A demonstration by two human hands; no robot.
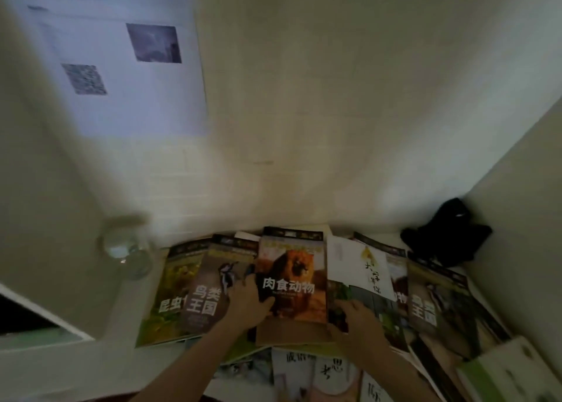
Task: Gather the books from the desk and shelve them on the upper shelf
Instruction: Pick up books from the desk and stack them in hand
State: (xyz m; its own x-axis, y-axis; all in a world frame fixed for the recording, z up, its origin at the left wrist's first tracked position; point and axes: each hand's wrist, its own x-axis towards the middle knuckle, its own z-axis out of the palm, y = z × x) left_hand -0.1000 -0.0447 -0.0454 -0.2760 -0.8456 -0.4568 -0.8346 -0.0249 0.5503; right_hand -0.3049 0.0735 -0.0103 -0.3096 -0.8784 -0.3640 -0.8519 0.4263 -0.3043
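Several books lie spread over the desk in a dim, blurred view. A lion-cover book sits in the middle. My left hand grips its lower left edge, thumb on the cover. My right hand rests at its lower right corner, on a green-cover book; its fingers are blurred. To the left lie a bird-cover book and an insect book. A white book and another bird book lie to the right. More white books sit near me.
A glass jar stands on the desk at the left. A black object lies in the back right corner. A white paper sheet hangs on the wall. A side panel closes off the right.
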